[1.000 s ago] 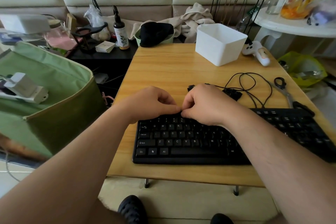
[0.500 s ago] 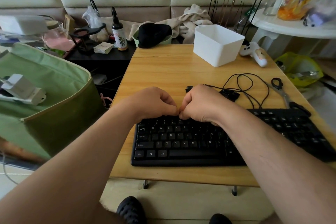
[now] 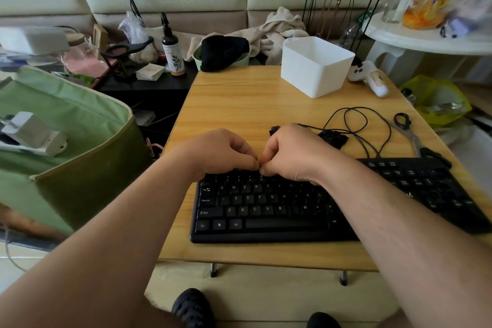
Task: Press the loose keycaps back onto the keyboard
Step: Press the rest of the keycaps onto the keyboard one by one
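A person is sitting over a low wooden table [image 3: 239, 104], seen from above. At nine o'clock a green fabric bin [image 3: 69, 141] is standing off the table. At centre, the left hand [image 3: 221, 153] and right hand [image 3: 291, 153] are meeting fingertip to fingertip, both curled, over the top rows of a black keyboard [image 3: 266, 210] lying at six o'clock. Whether they are pinching a keycap between them cannot be told; the fingers are hiding it. Loose keycaps [image 3: 334, 138] are lying just behind the right hand, toward one o'clock, beside a coiled black cable [image 3: 356, 125]. To seat a cap well, it probably needs squaring over its stem, then pressing straight down, evenly. At two o'clock a white tub [image 3: 316, 66] is standing.
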Motion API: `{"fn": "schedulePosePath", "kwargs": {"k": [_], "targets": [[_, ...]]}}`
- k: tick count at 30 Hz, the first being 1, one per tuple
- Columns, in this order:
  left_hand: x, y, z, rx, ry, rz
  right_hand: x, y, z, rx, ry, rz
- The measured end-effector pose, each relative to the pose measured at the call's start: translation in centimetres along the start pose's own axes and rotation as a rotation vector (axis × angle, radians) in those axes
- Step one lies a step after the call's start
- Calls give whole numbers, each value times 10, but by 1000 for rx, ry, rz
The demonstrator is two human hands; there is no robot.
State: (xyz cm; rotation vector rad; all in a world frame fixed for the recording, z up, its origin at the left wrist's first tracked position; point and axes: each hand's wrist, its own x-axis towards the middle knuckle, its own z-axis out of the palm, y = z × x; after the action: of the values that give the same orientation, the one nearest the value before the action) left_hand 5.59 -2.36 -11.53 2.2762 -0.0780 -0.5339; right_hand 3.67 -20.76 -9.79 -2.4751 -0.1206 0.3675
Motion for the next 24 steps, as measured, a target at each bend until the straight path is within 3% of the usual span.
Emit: {"fn": "schedulePosePath", "kwargs": {"k": [10,24], "targets": [[-1,1,2,-4,27,-7,4,7,-2,17,2,-38],[-2,-1,-1,-37,-20,6,1,17,-1,-135,12,-237]]}}
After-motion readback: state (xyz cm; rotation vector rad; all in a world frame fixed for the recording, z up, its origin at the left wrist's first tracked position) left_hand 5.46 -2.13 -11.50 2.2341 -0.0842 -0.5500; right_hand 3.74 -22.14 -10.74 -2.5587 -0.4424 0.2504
